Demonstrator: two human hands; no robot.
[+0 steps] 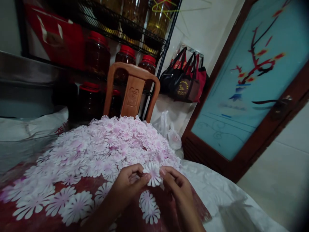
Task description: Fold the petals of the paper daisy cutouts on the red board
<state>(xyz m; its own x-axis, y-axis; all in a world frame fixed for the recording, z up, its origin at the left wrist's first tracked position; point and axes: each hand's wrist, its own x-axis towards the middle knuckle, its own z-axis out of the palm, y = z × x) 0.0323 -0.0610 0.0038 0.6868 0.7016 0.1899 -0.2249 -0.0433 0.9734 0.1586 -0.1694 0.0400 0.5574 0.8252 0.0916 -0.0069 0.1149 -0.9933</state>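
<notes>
Between my two hands is a white flower cutout [153,174] with a pale pink centre, its petals spread flat. My left hand [131,180] pinches its left edge between thumb and fingers. On the other side, my right hand [175,182] pinches the right edge. Just below them, a couple of overlapping flower cutouts [149,206] lie on the dark red tabletop [130,214]. A large heap of similar pink-and-white flower cutouts [116,138] spreads behind and to the left of my hands.
A carved wooden chair [132,83] stands behind the heap. Beyond it, a dark rack [166,48] holds jars with red lids [127,50]. Bags [184,80] hang on the wall beside a glass-panelled door [231,96]. White sheeting [217,187] lies at the right, and a sack [31,125] at the left.
</notes>
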